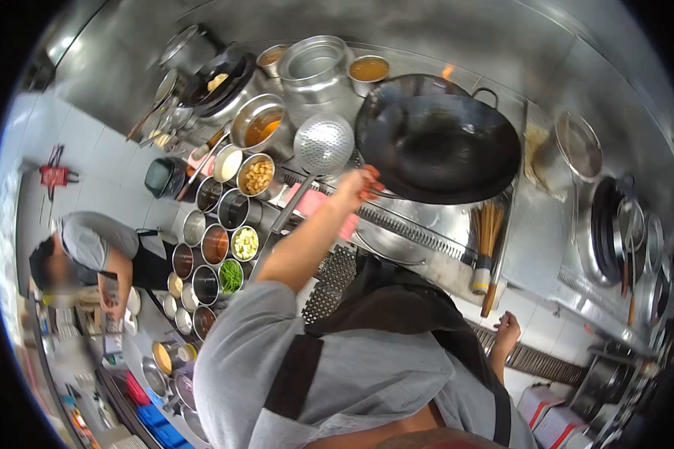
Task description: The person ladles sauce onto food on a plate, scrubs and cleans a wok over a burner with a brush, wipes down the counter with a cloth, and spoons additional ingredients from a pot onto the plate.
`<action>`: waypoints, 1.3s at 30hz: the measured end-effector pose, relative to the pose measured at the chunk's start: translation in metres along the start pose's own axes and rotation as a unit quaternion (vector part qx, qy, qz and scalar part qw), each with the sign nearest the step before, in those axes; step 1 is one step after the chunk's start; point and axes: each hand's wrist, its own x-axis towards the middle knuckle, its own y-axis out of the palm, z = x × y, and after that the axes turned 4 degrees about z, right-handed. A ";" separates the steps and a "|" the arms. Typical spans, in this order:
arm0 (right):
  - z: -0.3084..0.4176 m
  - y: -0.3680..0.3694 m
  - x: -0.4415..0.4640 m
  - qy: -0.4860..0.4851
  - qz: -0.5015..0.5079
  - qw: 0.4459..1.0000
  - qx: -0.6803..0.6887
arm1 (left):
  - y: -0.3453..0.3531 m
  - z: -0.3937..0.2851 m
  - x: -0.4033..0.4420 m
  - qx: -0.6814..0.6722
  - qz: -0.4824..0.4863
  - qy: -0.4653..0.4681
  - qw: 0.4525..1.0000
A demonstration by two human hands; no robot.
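A large black wok (442, 150) sits tilted on the range. My left hand (359, 187) is closed at its near rim, around the loop handle on that side; the fingers are slightly blurred. A pink cloth (307, 198) lies just below my left wrist on the range edge. Beside that hand, a perforated skimmer (323, 144) rests with its long handle pointing toward me. My right hand (508, 329) hangs low by my side, away from the range, its fingers loosely curled and apart with nothing in them. A bamboo brush (487, 239) lies right of the wok.
A flame (448, 71) shows behind the wok. Several ingredient pots, including cubed food (258, 176) and chopped greens (231, 275), stand to the left. Another person (97, 247) works at the far-left counter. A strainer (579, 146) and stacked pans (606, 232) are at right.
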 end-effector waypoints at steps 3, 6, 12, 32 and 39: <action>0.012 0.000 0.004 -0.003 0.021 0.999 0.024 | 0.035 0.037 0.031 -0.065 -0.033 0.060 0.996; 0.020 0.000 0.005 -0.026 0.036 0.999 0.003 | 0.053 0.049 0.057 -0.088 -0.070 0.092 0.989; 0.002 -0.003 0.014 -0.066 0.023 0.997 -0.028 | 0.053 0.046 0.066 -0.016 -0.238 0.200 0.950; -0.077 0.005 -0.017 0.061 -0.009 0.989 -0.137 | 0.008 -0.009 0.062 0.336 -0.416 0.310 0.786; -0.064 -0.006 -0.010 0.066 -0.004 0.992 -0.109 | 0.027 -0.018 0.041 0.212 -0.237 0.162 0.934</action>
